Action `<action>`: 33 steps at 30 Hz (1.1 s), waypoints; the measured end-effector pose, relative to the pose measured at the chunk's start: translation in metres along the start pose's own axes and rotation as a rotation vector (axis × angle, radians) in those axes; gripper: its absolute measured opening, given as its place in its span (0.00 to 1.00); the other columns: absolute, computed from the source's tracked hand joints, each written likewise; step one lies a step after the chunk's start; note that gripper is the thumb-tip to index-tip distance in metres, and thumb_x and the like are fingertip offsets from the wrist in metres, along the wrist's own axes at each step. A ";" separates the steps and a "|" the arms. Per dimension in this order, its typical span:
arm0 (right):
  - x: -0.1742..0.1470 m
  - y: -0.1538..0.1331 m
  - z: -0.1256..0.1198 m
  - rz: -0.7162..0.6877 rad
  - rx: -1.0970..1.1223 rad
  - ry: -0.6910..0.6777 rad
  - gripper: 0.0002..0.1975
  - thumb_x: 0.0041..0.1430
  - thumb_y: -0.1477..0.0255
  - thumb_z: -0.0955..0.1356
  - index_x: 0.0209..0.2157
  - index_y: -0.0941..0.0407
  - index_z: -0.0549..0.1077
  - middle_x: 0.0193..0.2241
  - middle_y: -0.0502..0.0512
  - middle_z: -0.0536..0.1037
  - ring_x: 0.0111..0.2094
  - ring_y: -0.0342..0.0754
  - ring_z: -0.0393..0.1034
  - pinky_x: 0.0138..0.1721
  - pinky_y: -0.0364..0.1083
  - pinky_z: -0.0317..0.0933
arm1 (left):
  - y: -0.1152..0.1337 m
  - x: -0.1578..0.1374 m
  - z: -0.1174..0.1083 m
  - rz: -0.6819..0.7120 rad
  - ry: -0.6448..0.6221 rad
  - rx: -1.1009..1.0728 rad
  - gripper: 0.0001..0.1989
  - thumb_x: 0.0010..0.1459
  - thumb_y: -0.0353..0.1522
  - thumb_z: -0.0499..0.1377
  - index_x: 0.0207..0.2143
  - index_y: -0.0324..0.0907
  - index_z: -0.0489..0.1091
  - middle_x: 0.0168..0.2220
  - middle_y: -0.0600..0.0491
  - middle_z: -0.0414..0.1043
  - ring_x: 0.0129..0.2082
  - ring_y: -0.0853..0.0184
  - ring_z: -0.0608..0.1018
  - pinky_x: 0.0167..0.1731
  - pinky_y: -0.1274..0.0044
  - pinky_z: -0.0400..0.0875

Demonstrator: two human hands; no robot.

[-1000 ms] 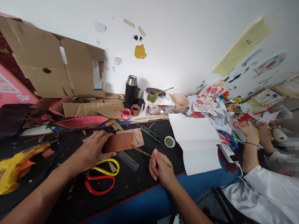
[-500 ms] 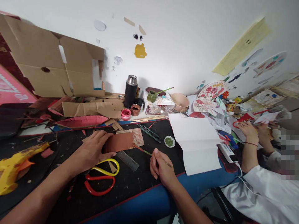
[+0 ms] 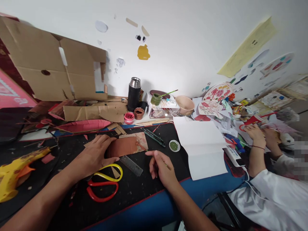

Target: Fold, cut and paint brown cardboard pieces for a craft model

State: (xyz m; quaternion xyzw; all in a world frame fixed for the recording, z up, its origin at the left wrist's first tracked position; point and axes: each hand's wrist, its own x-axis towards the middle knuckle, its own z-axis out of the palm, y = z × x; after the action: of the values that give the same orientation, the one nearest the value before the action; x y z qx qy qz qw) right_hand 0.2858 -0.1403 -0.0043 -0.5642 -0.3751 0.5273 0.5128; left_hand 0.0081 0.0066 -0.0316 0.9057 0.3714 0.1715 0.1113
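Observation:
My left hand (image 3: 96,152) pins the left end of a cardboard piece (image 3: 125,146) on the black mat, thumb along its near edge. Brown paint covers most of that piece; its ridged right end is bare and streaked. A slim paintbrush (image 3: 142,147) is pinched in my right hand (image 3: 161,168), its brown tip touching the right part of the cardboard. Just below lies a clear ruler (image 3: 132,166). Scissors with one yellow and one red handle (image 3: 103,192) lie near my left wrist, their blades hidden beneath it.
Paint jars (image 3: 139,113) and a black flask (image 3: 134,94) stand behind the mat. A small dish of green paint (image 3: 174,146) and white paper (image 3: 207,154) are to the right, a yellow glue gun (image 3: 19,173) to the left. A co-worker's hands (image 3: 256,134) work at far right.
My right hand has shifted slightly left and up with the paintbrush, its index finger stretched further forward. My left hand and the cardboard piece stay in place.

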 end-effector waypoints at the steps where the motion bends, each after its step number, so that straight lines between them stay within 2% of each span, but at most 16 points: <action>1: 0.000 0.000 0.000 0.000 0.008 0.014 0.34 0.66 0.42 0.66 0.49 0.61 0.79 0.19 0.47 0.73 0.13 0.40 0.63 0.14 0.39 0.49 | 0.000 0.000 0.000 0.002 0.001 0.002 0.35 0.61 0.54 0.63 0.60 0.40 0.71 0.54 0.40 0.75 0.55 0.46 0.77 0.56 0.60 0.72; 4: 0.001 0.000 0.002 -0.003 0.015 0.042 0.32 0.66 0.44 0.67 0.50 0.60 0.78 0.19 0.47 0.74 0.13 0.40 0.64 0.14 0.39 0.51 | 0.000 0.000 -0.001 0.000 0.001 -0.003 0.34 0.60 0.54 0.63 0.59 0.40 0.71 0.54 0.40 0.75 0.54 0.47 0.77 0.55 0.60 0.73; 10: -0.001 -0.001 0.004 -0.053 -0.041 0.024 0.29 0.66 0.45 0.68 0.39 0.59 0.79 0.18 0.47 0.72 0.14 0.40 0.65 0.16 0.39 0.52 | 0.000 0.000 -0.001 -0.005 0.009 -0.013 0.32 0.60 0.52 0.64 0.59 0.42 0.71 0.54 0.41 0.75 0.54 0.47 0.77 0.55 0.60 0.73; 16: -0.001 0.003 0.003 -0.113 -0.049 -0.005 0.32 0.66 0.41 0.66 0.31 0.58 0.77 0.15 0.45 0.66 0.14 0.41 0.64 0.18 0.40 0.54 | 0.002 0.000 -0.002 -0.022 -0.001 -0.030 0.33 0.60 0.53 0.63 0.59 0.43 0.71 0.53 0.42 0.76 0.55 0.46 0.77 0.55 0.59 0.73; 22: 0.002 0.007 0.004 -0.133 -0.159 0.014 0.33 0.69 0.41 0.63 0.25 0.56 0.72 0.12 0.43 0.59 0.13 0.41 0.59 0.18 0.41 0.50 | 0.003 0.001 -0.005 -0.020 0.001 -0.048 0.32 0.60 0.54 0.63 0.59 0.43 0.72 0.53 0.41 0.76 0.55 0.46 0.77 0.55 0.59 0.73; 25: -0.004 0.005 0.002 -0.137 -0.266 -0.024 0.33 0.72 0.43 0.60 0.24 0.55 0.70 0.11 0.44 0.61 0.13 0.40 0.57 0.19 0.41 0.49 | 0.003 0.001 -0.005 -0.023 0.002 -0.053 0.33 0.59 0.54 0.63 0.58 0.44 0.72 0.53 0.42 0.77 0.55 0.46 0.77 0.55 0.59 0.73; 29: -0.019 -0.002 -0.001 -0.161 -0.365 -0.098 0.33 0.75 0.46 0.59 0.21 0.53 0.65 0.11 0.46 0.63 0.15 0.42 0.59 0.21 0.42 0.52 | 0.002 0.001 -0.003 -0.022 0.004 -0.046 0.33 0.60 0.53 0.64 0.59 0.42 0.72 0.53 0.41 0.76 0.55 0.46 0.77 0.55 0.60 0.73; 33: -0.022 -0.003 -0.002 -0.139 -0.349 -0.132 0.33 0.75 0.47 0.59 0.21 0.53 0.64 0.12 0.46 0.62 0.15 0.42 0.60 0.21 0.42 0.53 | 0.002 0.000 -0.002 -0.017 0.001 -0.035 0.32 0.60 0.54 0.63 0.59 0.43 0.72 0.53 0.41 0.76 0.54 0.46 0.77 0.55 0.59 0.73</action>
State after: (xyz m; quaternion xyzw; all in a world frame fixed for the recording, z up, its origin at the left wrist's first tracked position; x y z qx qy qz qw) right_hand 0.2844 -0.1615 0.0030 -0.5814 -0.5318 0.4534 0.4166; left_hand 0.0083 0.0057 -0.0293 0.9003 0.3762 0.1774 0.1285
